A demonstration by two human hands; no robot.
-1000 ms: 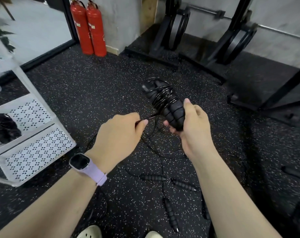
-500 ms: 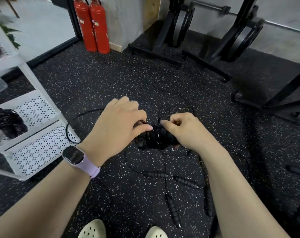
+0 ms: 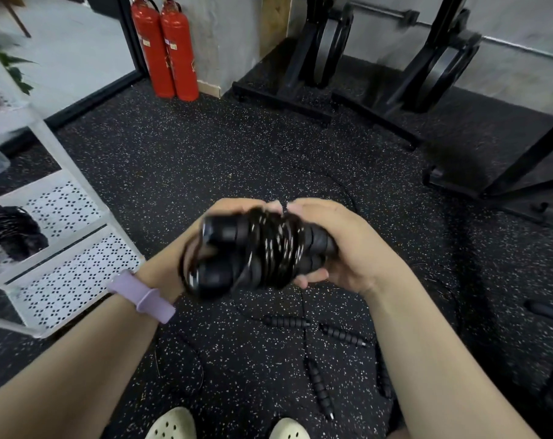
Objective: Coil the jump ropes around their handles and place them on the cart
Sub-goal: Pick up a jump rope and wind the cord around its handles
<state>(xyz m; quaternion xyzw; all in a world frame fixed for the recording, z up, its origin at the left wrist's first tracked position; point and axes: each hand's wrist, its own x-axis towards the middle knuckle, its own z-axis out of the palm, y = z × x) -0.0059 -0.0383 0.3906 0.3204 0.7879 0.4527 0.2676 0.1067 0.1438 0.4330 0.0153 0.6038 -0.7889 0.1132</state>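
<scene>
Between both hands' fingers [image 3: 303,274]: coiled jump rope [image 3: 256,255].

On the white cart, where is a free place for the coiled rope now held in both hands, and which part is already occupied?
The coiled rope could go on the cart's lowest perforated shelf, which looks bare where visible. The middle shelf is free on its right part only; a dark rope bundle fills its left. The floor by the feet is crowded with loose handles.
</scene>
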